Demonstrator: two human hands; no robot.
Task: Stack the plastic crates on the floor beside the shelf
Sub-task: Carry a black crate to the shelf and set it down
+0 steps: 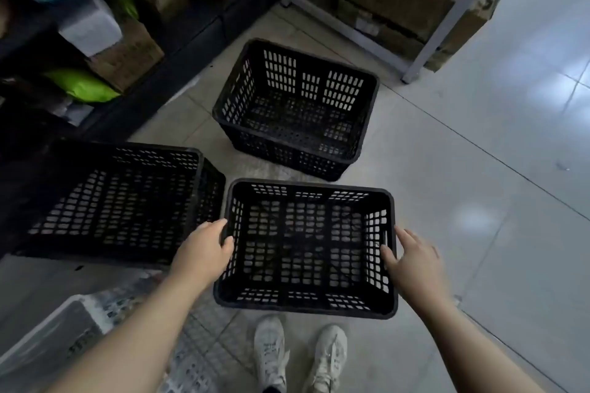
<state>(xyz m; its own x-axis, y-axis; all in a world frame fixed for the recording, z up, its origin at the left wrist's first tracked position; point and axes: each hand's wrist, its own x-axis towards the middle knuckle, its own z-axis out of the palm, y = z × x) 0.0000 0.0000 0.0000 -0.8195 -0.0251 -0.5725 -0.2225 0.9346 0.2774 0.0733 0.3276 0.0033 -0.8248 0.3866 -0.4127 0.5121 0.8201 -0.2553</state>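
Note:
Three black slatted plastic crates are in view. The nearest crate is held just above my feet. My left hand grips its left rim, thumb inside. My right hand is on its right rim, thumb inside the wall and fingers spread along the outside. A second crate stands empty on the tiled floor further ahead. A third crate sits to the left against the dark shelf, tipped so its open side faces me.
The dark shelf on the left holds boxes and bags. A grey metal rack with cardboard boxes stands at the back right. A white slatted crate lies at the lower left. My white shoes stand below the held crate. Bare tiles lie to the right.

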